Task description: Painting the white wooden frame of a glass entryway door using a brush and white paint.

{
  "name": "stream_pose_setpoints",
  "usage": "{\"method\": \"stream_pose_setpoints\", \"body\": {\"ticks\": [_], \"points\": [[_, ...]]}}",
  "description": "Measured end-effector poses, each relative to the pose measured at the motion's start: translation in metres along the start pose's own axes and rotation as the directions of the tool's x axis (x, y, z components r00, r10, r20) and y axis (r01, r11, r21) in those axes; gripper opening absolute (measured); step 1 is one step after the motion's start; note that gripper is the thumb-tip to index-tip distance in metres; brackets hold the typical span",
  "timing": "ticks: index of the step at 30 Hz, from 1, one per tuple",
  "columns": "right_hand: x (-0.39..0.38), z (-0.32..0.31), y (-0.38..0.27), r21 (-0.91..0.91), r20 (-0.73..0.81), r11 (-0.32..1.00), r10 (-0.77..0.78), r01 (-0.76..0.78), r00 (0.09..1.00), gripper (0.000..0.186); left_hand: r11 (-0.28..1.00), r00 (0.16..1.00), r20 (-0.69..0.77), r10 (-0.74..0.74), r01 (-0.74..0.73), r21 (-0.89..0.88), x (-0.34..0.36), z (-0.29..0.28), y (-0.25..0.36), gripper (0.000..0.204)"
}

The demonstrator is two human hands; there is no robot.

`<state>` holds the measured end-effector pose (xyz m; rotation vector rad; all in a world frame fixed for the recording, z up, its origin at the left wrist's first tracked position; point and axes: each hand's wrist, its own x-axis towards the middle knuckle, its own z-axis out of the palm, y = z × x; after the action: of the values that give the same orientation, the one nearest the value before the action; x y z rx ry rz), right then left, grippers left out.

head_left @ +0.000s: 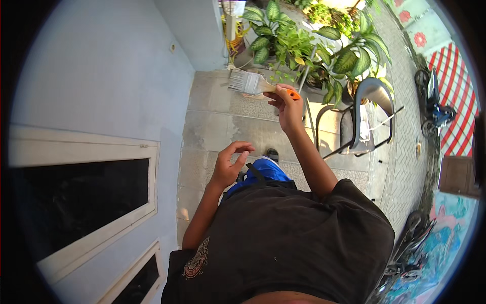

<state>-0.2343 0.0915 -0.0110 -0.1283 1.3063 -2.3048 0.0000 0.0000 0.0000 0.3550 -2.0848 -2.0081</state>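
Up ahead of the person's chest in the head view, the right hand [288, 107] is raised at arm's length and closed around the orange handle end of a flat paintbrush [255, 85]. Its fingers wrap the handle, with the orange tip showing just past the knuckles on the right. The brush's long axis runs nearly level across the picture: pale bristles point to the person's left, toward the light blue wall [101, 76], and the handle trails to the right into the grip. The bristles hang clear of the wall, over the concrete floor [223, 121], touching nothing that can be made out. The left hand [229, 164] sits lower and closer to the body, well apart from the brush, its fingers curled loosely with thumb and fingertips nearly meeting and nothing visible between them. So the right hand alone has the brush, and the wall lies off the bristle end. A white-framed window [101, 167] is set in that wall lower down; potted plants [304, 45] and a dark metal chair [364, 111] stand beyond the brush.
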Motion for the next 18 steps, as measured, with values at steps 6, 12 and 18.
{"method": "stream_pose_setpoints", "body": {"ticks": [6, 12, 18], "points": [[-0.033, -0.077, -0.044, 0.017, -0.247, 0.988, -0.145, 0.154, 0.958, 0.021, 0.999, 0.975, 0.215, 0.053, -0.052, -0.010, 0.035, 0.046, 0.002, 0.024], [-0.069, -0.212, -0.123, -0.008, -0.441, 0.984, -0.164, 0.179, 0.882, 0.022, 0.997, 0.941, 0.331, 0.077, -0.065, -0.046, 0.088, 0.177, -0.006, 0.026], [-0.098, -0.347, -0.213, -0.038, -0.580, 0.955, -0.260, 0.293, 0.772, 0.019, 0.954, 0.966, 0.259, -0.013, 0.090, -0.287, 0.145, 0.312, -0.039, 0.024]]}}
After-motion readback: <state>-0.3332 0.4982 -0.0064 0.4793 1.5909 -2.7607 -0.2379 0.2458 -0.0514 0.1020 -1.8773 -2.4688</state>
